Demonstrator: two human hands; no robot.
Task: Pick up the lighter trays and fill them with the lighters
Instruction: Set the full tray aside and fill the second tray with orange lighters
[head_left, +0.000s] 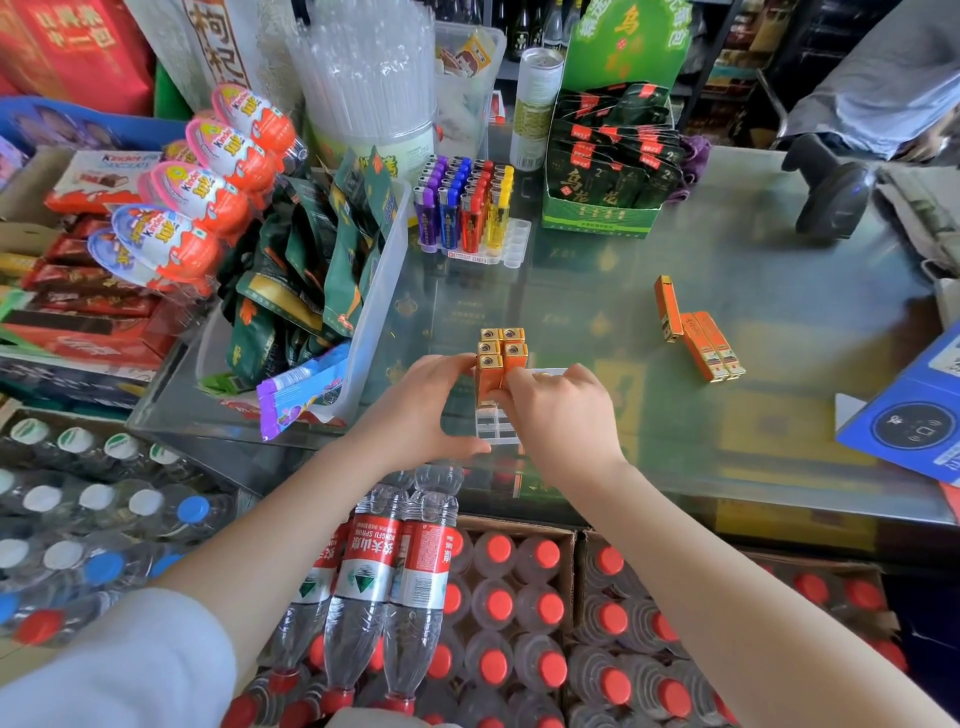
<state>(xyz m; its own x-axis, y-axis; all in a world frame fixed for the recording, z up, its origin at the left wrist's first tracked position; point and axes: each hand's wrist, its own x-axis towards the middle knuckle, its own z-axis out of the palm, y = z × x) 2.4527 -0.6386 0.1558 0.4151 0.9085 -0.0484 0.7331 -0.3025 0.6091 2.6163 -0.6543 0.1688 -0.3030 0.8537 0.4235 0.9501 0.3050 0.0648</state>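
Both forearms extend forward, bare, converging at the centre. The left hand is palm-down, fingers curled, thumb stretched toward the right. The right hand is palm-down, fingers bent and pinched closed at the tips, beside the left fingertips.

On my glass-topped counter a green cardboard display box of dark tea sachets stands at the far side, just beside a tall pale drink can. To my left, a clear plastic bin of green snack packets sits near a rack of orange-and-white chocolate eggs. A black handheld scanner rests at the far right. Below the counter's near edge, I see clear water bottles with red caps packed in cardboard boxes.
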